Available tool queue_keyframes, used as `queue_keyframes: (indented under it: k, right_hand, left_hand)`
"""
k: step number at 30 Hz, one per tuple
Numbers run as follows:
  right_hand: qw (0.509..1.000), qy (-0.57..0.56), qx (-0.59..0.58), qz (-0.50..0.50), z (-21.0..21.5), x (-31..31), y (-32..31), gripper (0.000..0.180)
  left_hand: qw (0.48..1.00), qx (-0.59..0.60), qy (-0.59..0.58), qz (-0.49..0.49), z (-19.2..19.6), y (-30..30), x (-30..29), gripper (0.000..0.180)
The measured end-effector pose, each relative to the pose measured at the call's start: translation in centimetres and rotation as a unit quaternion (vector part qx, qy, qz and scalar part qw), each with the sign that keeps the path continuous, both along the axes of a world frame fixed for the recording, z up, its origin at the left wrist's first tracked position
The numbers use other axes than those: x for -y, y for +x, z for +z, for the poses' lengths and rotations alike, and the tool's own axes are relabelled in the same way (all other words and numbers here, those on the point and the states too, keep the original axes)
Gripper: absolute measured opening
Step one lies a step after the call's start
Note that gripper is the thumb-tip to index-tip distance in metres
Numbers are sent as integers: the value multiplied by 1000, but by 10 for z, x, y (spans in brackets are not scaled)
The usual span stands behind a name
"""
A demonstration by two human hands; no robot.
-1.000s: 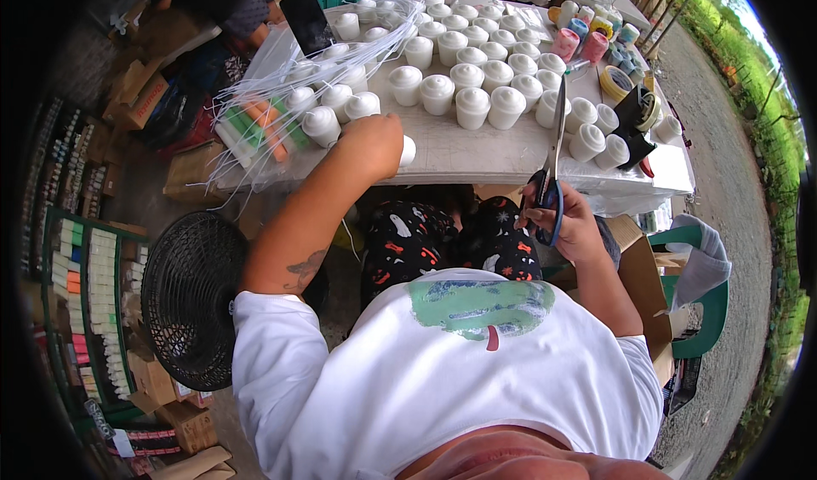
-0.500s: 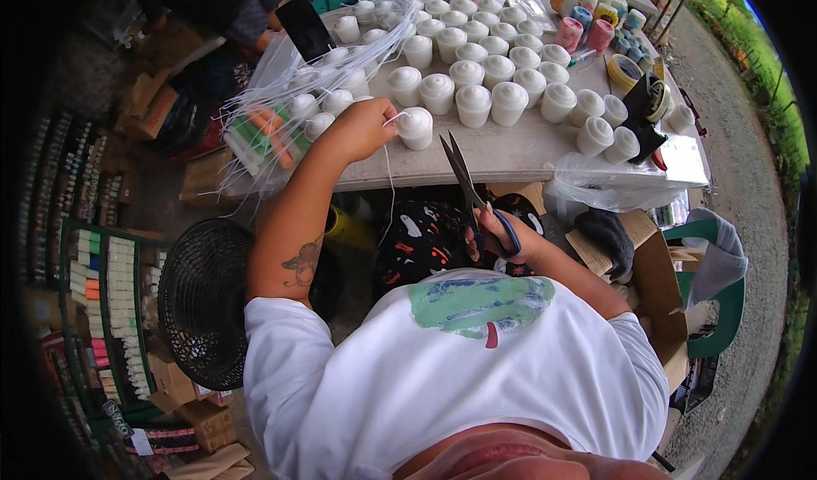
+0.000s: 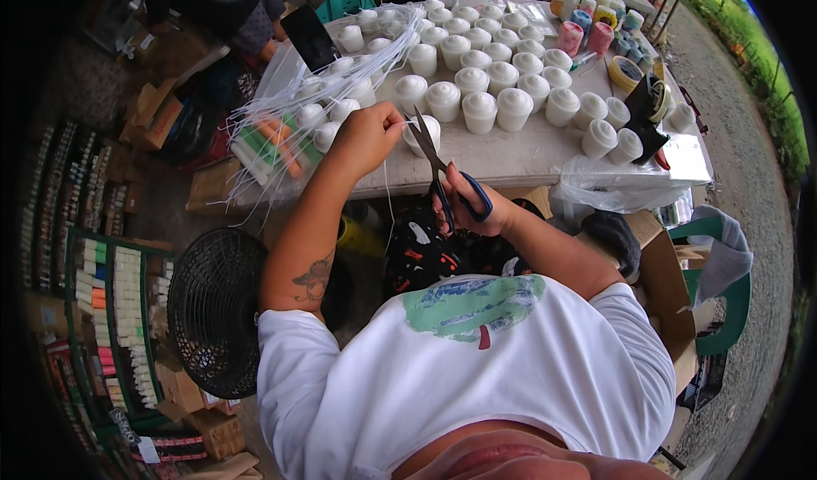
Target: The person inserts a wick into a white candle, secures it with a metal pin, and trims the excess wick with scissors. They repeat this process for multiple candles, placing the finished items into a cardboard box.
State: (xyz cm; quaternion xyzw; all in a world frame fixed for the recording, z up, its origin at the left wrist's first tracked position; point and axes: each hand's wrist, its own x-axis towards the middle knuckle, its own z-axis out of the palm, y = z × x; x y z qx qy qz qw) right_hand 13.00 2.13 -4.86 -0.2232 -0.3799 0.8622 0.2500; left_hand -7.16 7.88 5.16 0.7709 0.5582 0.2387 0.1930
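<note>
1. Biggest thing first: the table (image 3: 519, 155) beyond both hands is pretty crowded. If a wrist swings wide, the nearest white lidded cups (image 3: 479, 112), ahead of the right hand, could topple.
2. Left hand (image 3: 374, 131): thumb and fingertips pinched on a thin cord. Right hand (image 3: 466, 208): curled through the handle loops of the scissors. My worry is a nicked finger, since those two hands are working awfully close.
3. The scissors (image 3: 436, 161) have their blades a bit apart, tips right by the left fingertips. Can't tell if they touch the cord; a crooked angle could mean a bad snip.
4. The single white cup (image 3: 435, 131) sits just right of the left fingertips, partly behind the blades. A nudge from the steel could scuff or tip it.
5. The white cord (image 3: 388, 191) dangles below the left hand past the table edge. If the pinch goes slack, it'd probably fold instead of cutting.
6. Versus half a second ago: right hand's come up and leftward, blades now cross the cup instead of standing clear, and the left pinch is basically unchanged.
</note>
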Motion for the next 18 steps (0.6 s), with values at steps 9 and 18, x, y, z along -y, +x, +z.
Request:
queue_keyframes:
  k: [9, 18]
  right_hand:
    - [987, 84, 128, -38, 26, 6, 11, 62]
    - [997, 32, 27, 69, 13, -6, 32, 72]
  left_hand:
    - [998, 58, -1, -1, -3, -9, 0, 13]
    - [988, 154, 0, -20, -21, -2, 0, 10]
